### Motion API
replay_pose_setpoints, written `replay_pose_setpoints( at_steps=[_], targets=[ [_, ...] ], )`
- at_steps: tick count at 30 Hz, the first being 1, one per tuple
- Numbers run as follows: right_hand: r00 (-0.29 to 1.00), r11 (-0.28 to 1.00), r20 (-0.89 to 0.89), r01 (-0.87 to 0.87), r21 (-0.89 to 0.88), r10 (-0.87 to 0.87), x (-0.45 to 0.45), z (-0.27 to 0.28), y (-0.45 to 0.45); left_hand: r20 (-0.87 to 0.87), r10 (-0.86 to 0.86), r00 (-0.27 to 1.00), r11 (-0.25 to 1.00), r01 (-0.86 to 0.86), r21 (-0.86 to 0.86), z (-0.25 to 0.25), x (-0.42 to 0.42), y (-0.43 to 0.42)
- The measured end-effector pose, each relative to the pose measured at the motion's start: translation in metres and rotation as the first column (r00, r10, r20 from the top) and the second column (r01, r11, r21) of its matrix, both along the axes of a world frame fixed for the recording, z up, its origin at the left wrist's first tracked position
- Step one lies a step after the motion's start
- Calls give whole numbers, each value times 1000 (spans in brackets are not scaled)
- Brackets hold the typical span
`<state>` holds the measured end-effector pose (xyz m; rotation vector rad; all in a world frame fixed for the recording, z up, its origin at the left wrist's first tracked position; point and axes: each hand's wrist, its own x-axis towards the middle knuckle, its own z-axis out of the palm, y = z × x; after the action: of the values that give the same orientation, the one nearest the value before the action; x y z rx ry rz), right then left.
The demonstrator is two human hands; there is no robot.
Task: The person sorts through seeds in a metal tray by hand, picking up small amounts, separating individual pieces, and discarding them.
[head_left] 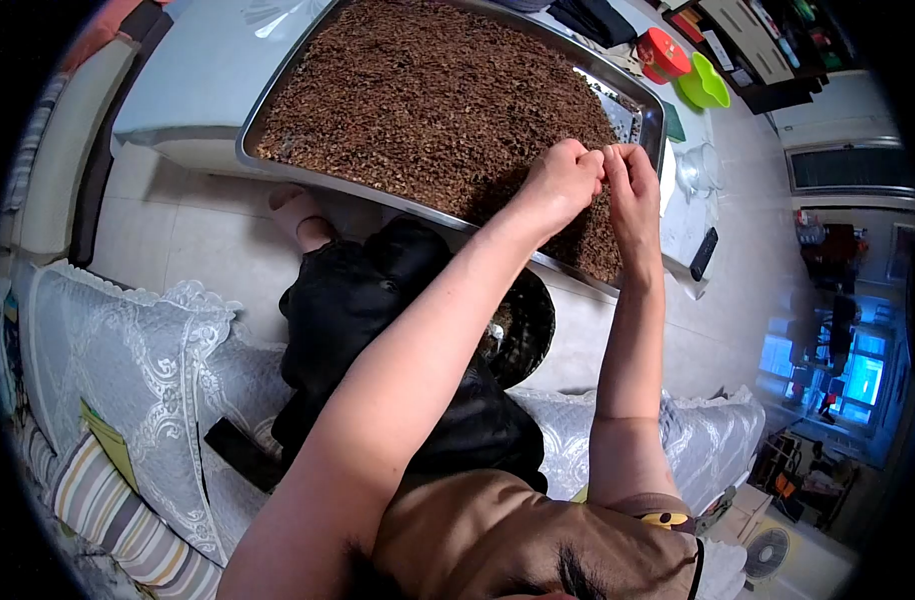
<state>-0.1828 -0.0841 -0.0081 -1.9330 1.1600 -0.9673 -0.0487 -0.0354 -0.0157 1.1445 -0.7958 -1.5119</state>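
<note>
A large metal tray [353,184] is filled with a thick layer of brown, crumbly dried material [448,95]. Over its right end, my left hand [561,183] is closed in a pinch. Close against it, my right hand [633,195] also pinches, with the fingertips of both hands meeting. Whatever lies between those fingertips is too small to make out. Just beyond the hands, a patch of the tray's bottom shows pale, with scattered dark bits.
Under the tray's near edge stands a dark round bin [526,335]. A red container [664,54], a green bowl [705,82], a glass jar [700,170] and a black remote [706,254] are to the right. A lace-covered sofa [138,360] is behind.
</note>
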Motion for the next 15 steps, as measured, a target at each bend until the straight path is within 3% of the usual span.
replay_pose_setpoints(
  at_steps=[4, 8, 12, 15],
  targets=[
    [999, 996, 41, -7, 88, 3, 3, 9, 3, -116, -30, 993, 999, 27, -28, 13, 11, 7],
    [995, 995, 95, -29, 91, 20, 7, 11, 2, -72, -35, 997, 998, 31, -51, 17, 17, 8],
    [998, 996, 38, -60, 60, 58, 6, 15, 0, 3, -31, 1000, 997, 31, -76, 22, 24, 13],
    [998, 995, -39, -54, -84, 51, 7, 14, 0, 159, -18, 987, 999, 24, -37, 20, 25, 10]
  ],
)
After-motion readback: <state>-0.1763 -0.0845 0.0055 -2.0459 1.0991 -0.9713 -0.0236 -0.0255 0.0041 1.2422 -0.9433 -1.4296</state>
